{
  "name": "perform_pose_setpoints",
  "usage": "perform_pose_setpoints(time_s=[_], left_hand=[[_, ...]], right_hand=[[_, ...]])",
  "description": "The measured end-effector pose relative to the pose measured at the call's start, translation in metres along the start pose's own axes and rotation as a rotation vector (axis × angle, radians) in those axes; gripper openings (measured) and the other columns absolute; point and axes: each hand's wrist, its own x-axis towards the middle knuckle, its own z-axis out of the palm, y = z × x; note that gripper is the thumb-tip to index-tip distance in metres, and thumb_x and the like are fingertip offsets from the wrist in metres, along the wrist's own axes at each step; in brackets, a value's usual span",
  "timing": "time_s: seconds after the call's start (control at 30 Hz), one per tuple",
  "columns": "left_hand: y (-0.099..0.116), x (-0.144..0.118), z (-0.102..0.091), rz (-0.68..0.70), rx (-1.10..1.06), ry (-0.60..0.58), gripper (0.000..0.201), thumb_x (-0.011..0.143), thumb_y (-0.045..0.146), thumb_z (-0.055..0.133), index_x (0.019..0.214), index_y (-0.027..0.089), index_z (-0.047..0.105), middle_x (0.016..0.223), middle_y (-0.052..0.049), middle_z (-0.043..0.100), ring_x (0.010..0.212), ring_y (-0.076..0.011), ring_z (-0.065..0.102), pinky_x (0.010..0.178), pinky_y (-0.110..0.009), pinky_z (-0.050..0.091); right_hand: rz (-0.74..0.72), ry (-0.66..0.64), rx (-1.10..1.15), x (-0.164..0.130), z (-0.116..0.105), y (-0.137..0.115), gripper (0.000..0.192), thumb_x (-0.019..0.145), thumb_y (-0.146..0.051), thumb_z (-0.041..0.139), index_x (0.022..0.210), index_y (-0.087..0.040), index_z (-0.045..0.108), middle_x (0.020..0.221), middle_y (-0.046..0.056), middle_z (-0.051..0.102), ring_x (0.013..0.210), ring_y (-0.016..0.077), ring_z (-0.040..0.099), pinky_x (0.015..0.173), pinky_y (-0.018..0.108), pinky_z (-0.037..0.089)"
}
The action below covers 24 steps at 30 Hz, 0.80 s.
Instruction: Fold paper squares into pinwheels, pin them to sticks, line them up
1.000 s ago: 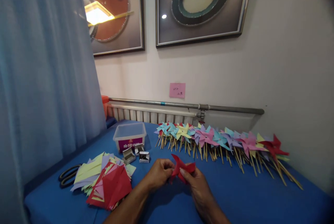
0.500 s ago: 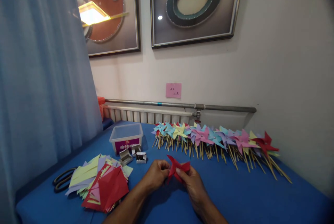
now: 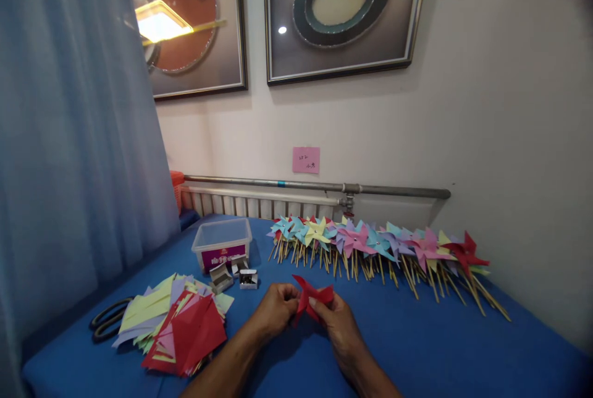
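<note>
Both my hands hold a folded red paper pinwheel head [image 3: 311, 296] just above the blue table [image 3: 417, 342]. My left hand [image 3: 277, 309] pinches its left side and my right hand [image 3: 337, 321] pinches its right side from below. Its pointed flaps stick up between my thumbs. No stick shows on it.
A long row of finished coloured pinwheels on sticks [image 3: 380, 246] lies along the back of the table. A pile of coloured paper squares [image 3: 178, 324] sits at front left, black scissors [image 3: 105, 320] beside it. A clear plastic box [image 3: 222, 242] and small open pin boxes [image 3: 234, 274] stand behind.
My hands have stayed on the red pinwheel head with only small finger shifts. The view has drifted slightly, moving everything a little left in the picture.
</note>
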Motion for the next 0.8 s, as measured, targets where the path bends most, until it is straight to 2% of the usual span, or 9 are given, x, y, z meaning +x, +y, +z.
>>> perform_pose_setpoints(time_s=[0.2, 0.47, 0.8], left_hand=[[0.001, -0.001, 0.000, 0.014, -0.019, 0.005, 0.030, 0.067, 0.045, 0.068, 0.069, 0.016, 0.060, 0.051, 0.004, 0.054, 0.040, -0.0077, 0.039, 0.041, -0.022, 0.027], [-0.002, 0.001, 0.001, 0.025, -0.003, -0.004, 0.024, 0.068, 0.041, 0.065, 0.065, 0.018, 0.058, 0.047, 0.005, 0.052, 0.038, -0.0075, 0.037, 0.040, -0.021, 0.024], [-0.007, 0.005, 0.008, 0.069, 0.003, 0.071, 0.021, 0.068, 0.035, 0.067, 0.063, 0.017, 0.056, 0.051, 0.005, 0.051, 0.046, -0.0083, 0.039, 0.046, -0.022, 0.030]], right_hand=[[-0.012, 0.003, -0.025, -0.007, 0.003, -0.009, 0.034, 0.056, -0.039, 0.089, 0.075, -0.020, 0.069, 0.068, -0.001, 0.070, 0.064, 0.0165, 0.060, 0.063, 0.028, 0.048], [-0.018, -0.005, -0.048, -0.001, 0.002, 0.001, 0.035, 0.057, -0.042, 0.088, 0.078, -0.020, 0.072, 0.071, 0.001, 0.073, 0.066, 0.0181, 0.062, 0.065, 0.029, 0.049], [-0.038, 0.014, -0.060, 0.009, -0.004, 0.015, 0.037, 0.057, -0.046, 0.086, 0.079, -0.019, 0.073, 0.074, 0.003, 0.076, 0.069, 0.0210, 0.066, 0.069, 0.031, 0.053]])
